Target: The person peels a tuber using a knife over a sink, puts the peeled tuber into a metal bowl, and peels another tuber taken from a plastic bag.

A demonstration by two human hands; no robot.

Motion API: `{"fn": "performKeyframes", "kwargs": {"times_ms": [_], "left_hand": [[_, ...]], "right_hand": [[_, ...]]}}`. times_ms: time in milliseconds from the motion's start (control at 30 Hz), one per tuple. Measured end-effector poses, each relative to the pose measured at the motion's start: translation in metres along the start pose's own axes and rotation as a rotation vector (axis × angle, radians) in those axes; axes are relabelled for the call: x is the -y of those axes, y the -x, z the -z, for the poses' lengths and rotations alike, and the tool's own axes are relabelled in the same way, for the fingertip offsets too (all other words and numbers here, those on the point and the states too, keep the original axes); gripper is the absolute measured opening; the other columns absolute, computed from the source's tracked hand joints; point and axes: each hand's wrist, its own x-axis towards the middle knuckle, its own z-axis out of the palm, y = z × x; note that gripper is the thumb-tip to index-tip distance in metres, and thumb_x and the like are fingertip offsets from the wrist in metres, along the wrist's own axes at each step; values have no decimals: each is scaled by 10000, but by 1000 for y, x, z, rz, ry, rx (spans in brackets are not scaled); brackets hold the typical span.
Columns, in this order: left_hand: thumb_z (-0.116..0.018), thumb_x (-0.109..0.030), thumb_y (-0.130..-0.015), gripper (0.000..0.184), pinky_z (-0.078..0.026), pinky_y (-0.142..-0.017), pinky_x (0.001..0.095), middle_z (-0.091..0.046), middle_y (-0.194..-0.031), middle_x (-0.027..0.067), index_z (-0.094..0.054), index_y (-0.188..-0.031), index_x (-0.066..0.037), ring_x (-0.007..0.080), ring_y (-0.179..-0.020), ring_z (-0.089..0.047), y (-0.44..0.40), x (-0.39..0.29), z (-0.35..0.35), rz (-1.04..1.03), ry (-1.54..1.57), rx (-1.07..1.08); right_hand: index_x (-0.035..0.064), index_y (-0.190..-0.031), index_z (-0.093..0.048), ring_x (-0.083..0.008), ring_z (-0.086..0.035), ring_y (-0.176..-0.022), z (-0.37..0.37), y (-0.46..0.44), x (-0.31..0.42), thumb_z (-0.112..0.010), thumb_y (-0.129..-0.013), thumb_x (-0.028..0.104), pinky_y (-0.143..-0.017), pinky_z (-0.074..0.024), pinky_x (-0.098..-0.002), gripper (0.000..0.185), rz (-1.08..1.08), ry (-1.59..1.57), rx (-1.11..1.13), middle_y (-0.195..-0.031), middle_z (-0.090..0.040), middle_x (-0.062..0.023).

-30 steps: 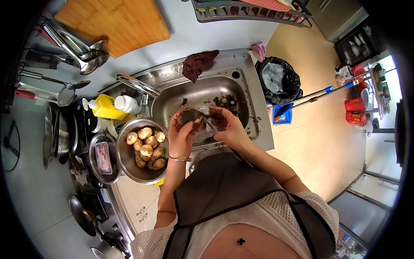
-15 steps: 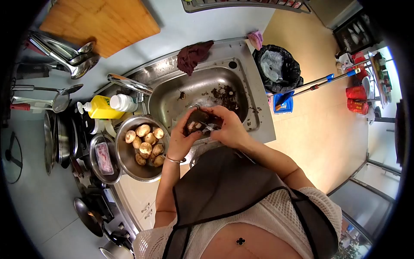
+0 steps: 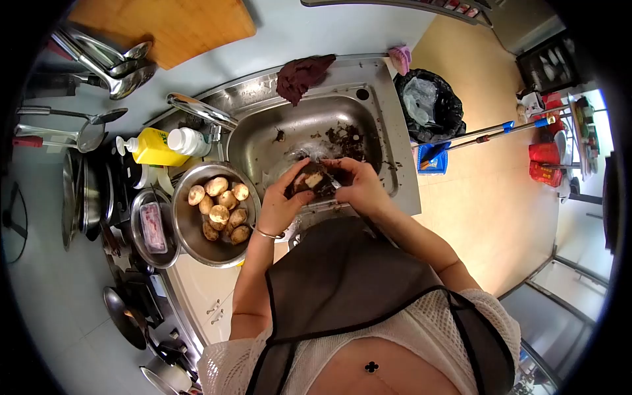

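Over the near part of the steel sink [image 3: 263,141], my left hand [image 3: 283,199] is wrapped round a dark, dirt-covered tuber [image 3: 304,182] with pale cut patches. My right hand [image 3: 361,186] is closed at the tuber's right side on a small tool with a shiny metal part [image 3: 334,182], perhaps a peeler or knife. Its handle is hidden by my fingers. Dark peelings [image 3: 347,137] lie on the sink floor. To the left, a steel bowl [image 3: 187,224] holds several pale, partly brown peeled tubers [image 3: 219,214].
A faucet [image 3: 201,110], yellow bottle [image 3: 157,147] and white bottle [image 3: 189,141] stand left of the sink. A maroon cloth [image 3: 303,76] hangs over its back edge. A smaller bowl [image 3: 172,247] holds a wrapped package [image 3: 153,227]. A black-lined bin [image 3: 449,108] stands right.
My hands have come closer together round the tuber, whose pale cut patches now face up. My right hand has moved its tool onto the tuber's right side. The camera view has shifted slightly.
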Motion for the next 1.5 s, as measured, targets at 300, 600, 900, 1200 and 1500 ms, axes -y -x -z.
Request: {"fn": "performKeyframes", "kwargs": {"times_ms": [300, 600, 900, 1200, 1500], "left_hand": [[-594, 48, -712, 569, -406, -854, 256, -543, -1095, 87, -427, -1243, -72, 135, -970, -514, -3, 6, -3, 14, 69, -39], [-564, 91, -686, 583, -418, -846, 255, -536, -1088, 87, -439, -1232, -72, 144, -967, -521, -6, 9, -9, 4, -21, -22], [-572, 88, -671, 613, -415, -867, 287, -505, -1143, 93, -423, -1240, -83, 164, -1016, -501, -6, 8, 0, -9, 25, 83], [-620, 36, -634, 625, -398, -859, 362, -514, -1086, 173, -425, -1216, -80, 326, -996, -501, -8, 16, -1, -226, -332, 65], [-580, 62, -649, 588, -419, -854, 359, -499, -1103, 171, -440, -1200, -85, 325, -1007, -502, -11, 18, -8, -232, -388, -18]], "right_hand": [[-32, -1162, -437, -127, -505, -973, -17, -7, -28, -514, -570, -134, -842, -396, -233, 606, 350, 198, -158, -1043, -537, -62], [-33, -1131, -498, -124, -513, -942, -8, -9, -19, -482, -576, -122, -823, -406, -236, 562, 81, 90, -88, -1046, -555, -81], [-51, -1009, -563, -113, -540, -837, 13, -12, -5, -532, -569, -71, -750, -436, -231, 442, -159, -92, -45, -918, -595, -78], [-43, -985, -556, -124, -540, -777, 7, -7, -7, -574, -548, -46, -712, -430, -231, 438, -33, 79, -122, -856, -590, -51], [-36, -986, -566, -126, -541, -797, -7, -9, -32, -554, -548, -76, -699, -432, -228, 441, 192, 187, -245, -877, -595, -47]]}}
